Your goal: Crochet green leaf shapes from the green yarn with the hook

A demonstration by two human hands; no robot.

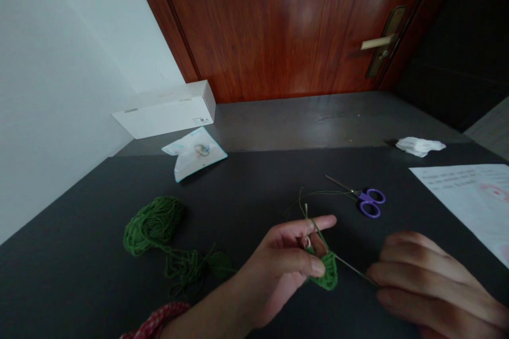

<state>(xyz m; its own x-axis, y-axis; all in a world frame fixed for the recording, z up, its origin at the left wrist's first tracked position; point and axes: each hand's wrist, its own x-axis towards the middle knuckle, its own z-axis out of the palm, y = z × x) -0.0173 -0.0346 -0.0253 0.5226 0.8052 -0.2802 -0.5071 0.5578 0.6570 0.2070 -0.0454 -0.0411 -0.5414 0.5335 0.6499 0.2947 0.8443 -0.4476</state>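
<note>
Both our hands are raised just above the dark table (71, 222), near its front edge. Our left hand (270, 270) pinches a small green crocheted piece (328, 270) between thumb and fingers, with the forefinger stretched out above it and a strand of green yarn (312, 222) running up past the fingertips. Our right hand (433, 280) sits toward the right edge of the view, fingers curled around the end of a thin metal hook (353, 267), whose tip reaches toward the crocheted piece. A red patterned sleeve (157, 320) shows at our left wrist.

Left of our hands lies a ball of green yarn (153, 225), with loose loops (185, 270) trailing from it toward the front of the table. Just beyond the crocheted piece are purple-handled scissors (369, 202), their blades pointing to the far left. A printed sheet of paper (465, 196) covers the right edge of the table. Toward the far edge lie a crumpled white tissue (419, 145) and a flat white packet (194, 152), with a white box (167, 111) on the grey ledge (302, 122) behind it. Past that ledge stands a reddish-brown wooden door (278, 26) with a brass handle (377, 42), beside a white wall (71, 63).
</note>
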